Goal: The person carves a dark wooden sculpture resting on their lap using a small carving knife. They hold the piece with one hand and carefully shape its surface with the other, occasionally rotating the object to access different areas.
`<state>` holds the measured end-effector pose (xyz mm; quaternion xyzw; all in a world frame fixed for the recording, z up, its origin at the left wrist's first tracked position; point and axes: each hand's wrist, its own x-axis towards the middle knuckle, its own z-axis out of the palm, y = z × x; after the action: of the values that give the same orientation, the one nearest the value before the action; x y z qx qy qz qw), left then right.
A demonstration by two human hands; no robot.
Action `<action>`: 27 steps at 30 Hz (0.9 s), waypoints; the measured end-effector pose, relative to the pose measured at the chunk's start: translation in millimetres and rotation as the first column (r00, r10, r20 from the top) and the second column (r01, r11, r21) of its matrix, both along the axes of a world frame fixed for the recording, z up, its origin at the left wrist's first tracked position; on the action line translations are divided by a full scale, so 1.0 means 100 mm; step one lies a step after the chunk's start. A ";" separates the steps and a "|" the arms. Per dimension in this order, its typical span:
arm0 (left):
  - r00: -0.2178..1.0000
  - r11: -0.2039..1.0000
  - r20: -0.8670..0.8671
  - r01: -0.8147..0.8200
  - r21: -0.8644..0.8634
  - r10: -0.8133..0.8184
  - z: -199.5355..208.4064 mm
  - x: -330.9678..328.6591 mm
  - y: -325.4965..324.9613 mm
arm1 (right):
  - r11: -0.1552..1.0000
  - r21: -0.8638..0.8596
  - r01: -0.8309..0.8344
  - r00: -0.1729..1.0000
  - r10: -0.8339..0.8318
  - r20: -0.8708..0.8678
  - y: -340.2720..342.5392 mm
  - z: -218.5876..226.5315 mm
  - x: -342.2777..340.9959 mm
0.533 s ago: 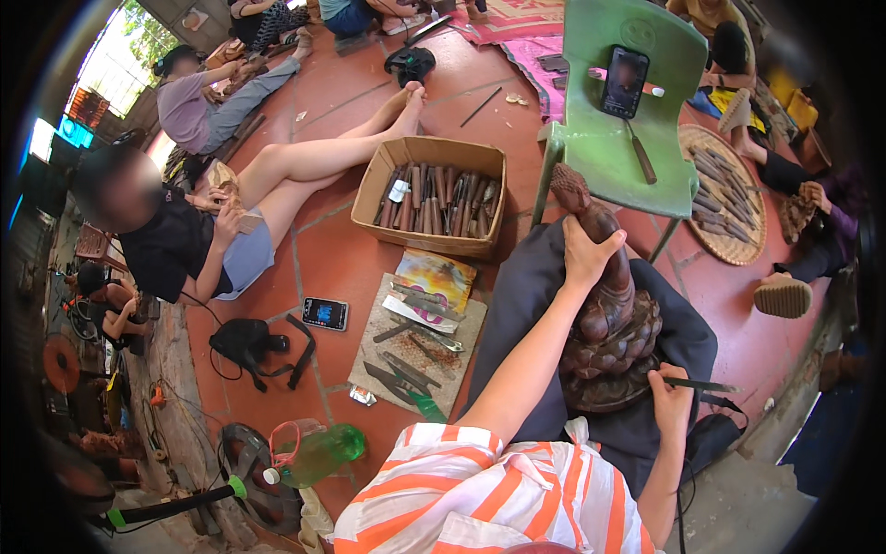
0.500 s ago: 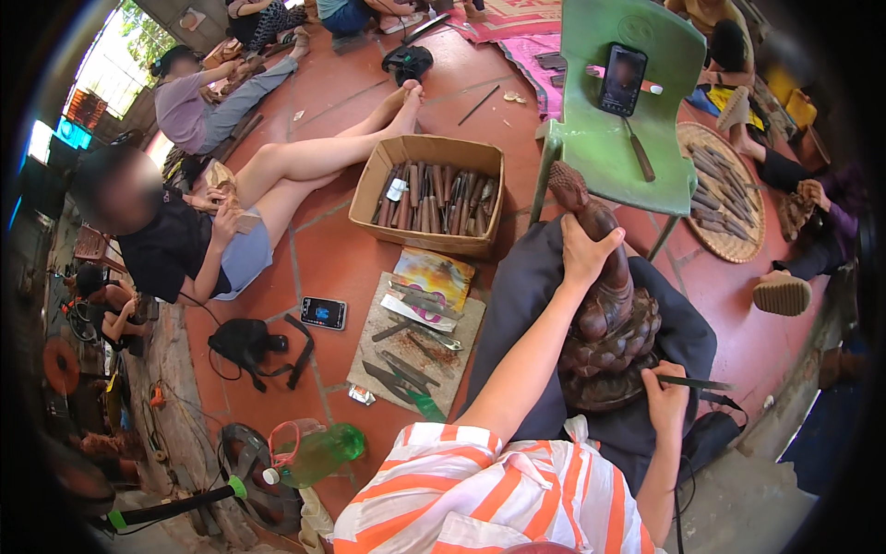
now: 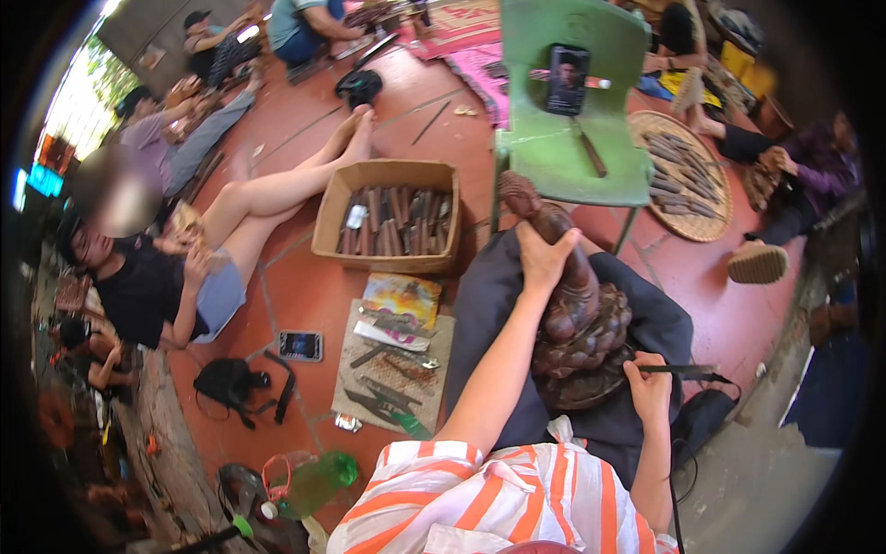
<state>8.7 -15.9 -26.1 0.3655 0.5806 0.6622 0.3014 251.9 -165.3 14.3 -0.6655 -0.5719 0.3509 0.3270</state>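
Observation:
A dark carved wooden statue (image 3: 574,309) of a seated figure on a petalled base leans across my lap, its head pointing away from me. My left hand (image 3: 544,257) is wrapped round its upper part, just below the head. In my right hand (image 3: 650,388), beside the base, is a thin dark file (image 3: 681,369), pinched between fingers and thumb and pointing out to the right. Its inner end is hidden by my fingers and the base, so I cannot tell whether it touches the wood.
Left of my knees, a mat (image 3: 434,351) bears several files and blades. Beyond it stands a cardboard box (image 3: 388,258) of wooden-handled tools. A green chair (image 3: 572,175) with a phone (image 3: 567,79) stands ahead, a round woven tray (image 3: 720,217) to its right. Other people sit around.
The whole view has shifted, so most things sit further left. My left hand keeps its hold on the statue, and my right hand with the file stays beside the base.

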 end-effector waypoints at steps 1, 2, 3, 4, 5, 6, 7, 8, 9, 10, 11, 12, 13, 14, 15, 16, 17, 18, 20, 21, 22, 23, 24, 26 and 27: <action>1.000 1.000 0.026 -0.017 0.022 0.016 0.02 0.01 0.01 | 0.997 -0.044 0.059 0.981 -0.066 -0.182 0.01 -0.08 0.07; 0.998 0.999 0.058 -0.031 0.043 0.029 0.04 0.03 0.01 | 0.999 -0.022 0.025 0.996 -0.027 -0.083 0.01 -0.19 0.14; 0.997 0.999 0.068 -0.023 0.035 0.021 0.04 0.01 0.00 | 0.999 0.033 -0.042 0.992 0.038 0.120 0.00 -0.04 0.01; 0.997 0.999 0.076 -0.023 0.027 0.021 0.05 -0.02 -0.01 | 0.990 0.066 -0.127 0.941 0.099 0.322 0.00 0.13 -0.18; 0.997 0.999 0.069 -0.024 0.047 0.021 -0.01 -0.04 0.01 | 0.989 0.080 -0.120 0.931 0.084 0.356 -0.02 0.15 -0.23; 0.998 0.998 0.061 -0.027 0.065 0.023 -0.04 -0.05 0.04 | 0.989 0.092 -0.115 0.918 0.071 0.389 -0.02 0.12 -0.23; 0.998 0.998 0.070 -0.016 0.061 0.011 -0.07 -0.03 0.04 | 0.989 0.096 -0.110 0.924 0.066 0.377 -0.02 0.11 -0.17; 1.000 1.000 -0.008 0.011 0.001 -0.011 -0.10 -0.07 0.05 | 0.996 0.071 -0.052 0.970 0.034 0.241 -0.01 0.06 -0.11; 1.000 1.000 -0.014 0.006 0.025 -0.006 -0.13 -0.07 0.07 | 0.999 0.041 0.000 0.995 -0.004 0.101 0.01 0.01 -0.03; 1.000 0.999 -0.018 0.000 0.050 0.001 -0.16 -0.06 0.09 | 0.999 0.006 0.046 0.998 -0.045 -0.041 0.02 -0.01 0.02; 1.000 0.999 -0.013 0.010 0.048 -0.009 -0.16 -0.05 0.10 | 0.999 0.034 0.011 1.000 -0.011 0.006 0.01 -0.03 0.02; 1.000 0.999 -0.010 0.013 0.042 -0.012 -0.17 -0.06 0.09 | 0.994 0.077 -0.082 0.978 0.066 0.198 0.00 0.14 -0.10; 1.000 0.999 -0.007 0.015 0.035 -0.015 -0.18 -0.08 0.08 | 0.987 0.122 -0.106 0.948 0.063 0.312 -0.02 0.15 -0.20; 1.000 0.999 -0.007 0.019 0.041 -0.019 -0.18 -0.06 0.06 | 0.979 0.158 -0.131 0.903 0.052 0.426 -0.06 0.16 -0.24; 1.000 0.999 -0.007 0.024 0.047 -0.024 -0.18 -0.04 0.07 | 0.987 0.119 -0.110 0.912 0.052 0.407 -0.07 0.16 -0.23; 1.000 0.998 -0.006 0.030 0.053 -0.029 -0.18 -0.03 0.09 | 0.986 0.131 -0.101 0.954 0.059 0.292 -0.03 0.09 -0.15; 0.999 0.997 -0.032 0.029 0.068 -0.027 -0.18 -0.03 0.11 | 0.987 0.136 -0.090 0.982 0.065 0.178 0.00 -0.03 -0.01; 1.000 0.979 0.017 0.011 0.202 -0.014 -0.23 -0.06 0.16 | 0.988 0.131 -0.082 0.996 0.075 0.058 -0.01 -0.09 0.07; 0.993 0.984 0.084 0.073 0.162 -0.088 -0.21 -0.08 0.14 | 0.998 -0.008 -0.055 0.999 0.055 -0.004 0.02 -0.02 0.06; 0.996 0.988 0.070 0.050 0.145 -0.060 -0.24 -0.12 0.14 | 0.992 0.067 -0.105 0.984 0.094 0.150 0.00 0.03 -0.03; 0.996 0.995 0.067 0.052 0.085 -0.058 -0.19 -0.09 0.11 | 0.978 0.132 -0.160 0.945 0.113 0.307 -0.03 0.07 -0.09; 0.999 0.994 0.036 0.016 0.105 -0.020 -0.24 -0.14 0.13 | 0.980 0.111 -0.162 0.936 0.117 0.333 -0.06 0.10 -0.14; 1.000 0.995 0.017 0.023 0.097 -0.025 -0.19 -0.13 0.14 | 0.982 0.103 -0.161 0.926 0.114 0.359 -0.03 0.12 -0.12; 0.998 0.997 0.033 0.045 0.069 -0.047 -0.12 -0.08 0.10 | 0.991 0.049 -0.122 0.981 0.113 0.158 -0.02 0.10 0.05; 0.997 0.997 0.053 0.058 0.054 -0.061 -0.10 -0.07 0.09 | 0.997 -0.005 -0.076 0.997 0.076 0.002 0.01 0.10 0.13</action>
<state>1.3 -6.9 -36.3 0.3721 0.5434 0.6777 0.3271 264.9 -164.8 24.8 -0.6443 -0.5965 0.3638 0.3111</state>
